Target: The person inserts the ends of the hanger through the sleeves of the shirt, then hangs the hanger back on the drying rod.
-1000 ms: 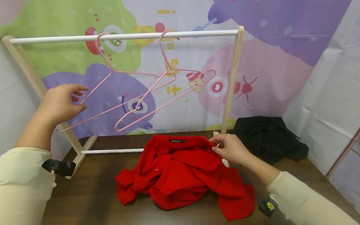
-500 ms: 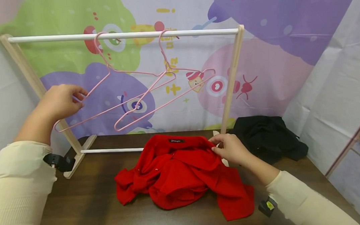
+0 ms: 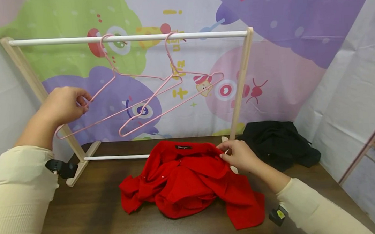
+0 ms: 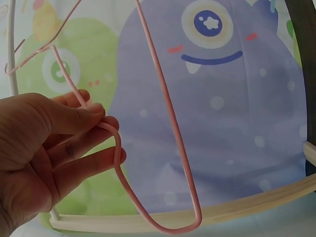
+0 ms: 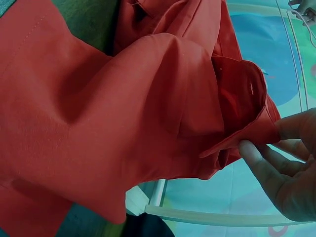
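Observation:
Two pink wire hangers hang by their hooks from the rack's white top bar. My left hand [image 3: 68, 105] pinches the shoulder wire of the left hanger [image 3: 135, 76] between thumb and fingers; the left wrist view shows the thumb pressing the hanger wire [image 4: 170, 116] at its bend. A red shirt [image 3: 190, 183] with a black collar label lies bunched over the table, its collar raised toward the rack. At the collar's right side, my right hand [image 3: 239, 153] pinches the cloth. In the right wrist view, thumb and fingers grip the shirt collar [image 5: 252, 133]. The second hanger [image 3: 171, 112] hangs untouched beside the left one.
The wooden rack [image 3: 242, 83] stands at the back of the brown table [image 3: 84, 212], before a cartoon-printed curtain [image 3: 276, 64]. A crumpled black garment [image 3: 278, 144] lies right of the rack's foot. White cloth walls [image 3: 341, 124] close in both sides.
My left hand has closed its thumb and fingers onto the left hanger's wire, where they were spread apart beside it before. The right hand and the red shirt have hardly moved.

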Demonstrator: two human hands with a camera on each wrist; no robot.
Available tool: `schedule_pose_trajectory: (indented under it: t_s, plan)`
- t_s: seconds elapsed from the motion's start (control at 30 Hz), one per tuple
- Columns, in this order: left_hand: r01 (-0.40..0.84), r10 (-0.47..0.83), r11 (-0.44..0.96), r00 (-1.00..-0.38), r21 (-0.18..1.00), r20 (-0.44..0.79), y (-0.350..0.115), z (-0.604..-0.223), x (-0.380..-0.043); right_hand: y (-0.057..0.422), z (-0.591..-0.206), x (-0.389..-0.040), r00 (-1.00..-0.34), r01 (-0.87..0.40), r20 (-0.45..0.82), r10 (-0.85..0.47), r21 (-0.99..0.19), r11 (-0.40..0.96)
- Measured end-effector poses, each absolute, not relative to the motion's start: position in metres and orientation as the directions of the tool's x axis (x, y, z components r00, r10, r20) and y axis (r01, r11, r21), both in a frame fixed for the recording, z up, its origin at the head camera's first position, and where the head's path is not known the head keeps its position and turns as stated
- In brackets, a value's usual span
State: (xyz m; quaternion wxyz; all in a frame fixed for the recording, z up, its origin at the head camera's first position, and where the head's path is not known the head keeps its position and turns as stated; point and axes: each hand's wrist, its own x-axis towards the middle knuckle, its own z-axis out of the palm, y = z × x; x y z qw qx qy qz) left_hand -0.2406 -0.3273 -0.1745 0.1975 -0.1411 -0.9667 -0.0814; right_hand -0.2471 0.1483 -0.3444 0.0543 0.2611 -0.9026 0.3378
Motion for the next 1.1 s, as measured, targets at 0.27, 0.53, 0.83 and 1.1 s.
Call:
schedule_pose_trajectory:
  t_s: [0.27,0.53,0.83,1.1]
  plan:
    - [0.301,0.235,0.948,-0.876,0.097,0.421,-0.328,-0.165,-0.237,0.149,-0.345,-0.247,-0.857,-0.510,0.273,-0.437,-0.575,0.640]
    - [0.315,0.241,0.944,-0.861,0.097,0.449,-0.333,-0.160,-0.230,0.149,-0.346,-0.247,-0.859,-0.505,0.268,-0.436,-0.586,0.634]
    - [0.302,0.241,0.951,-0.856,0.063,0.457,-0.347,-0.161,-0.221,0.148,-0.348,-0.247,-0.857,-0.509,0.275,-0.435,-0.578,0.638]
    - [0.287,0.231,0.957,-0.850,0.050,0.474,-0.353,-0.159,-0.218,0.146,-0.349,-0.246,-0.862,-0.500,0.268,-0.429,-0.581,0.642]
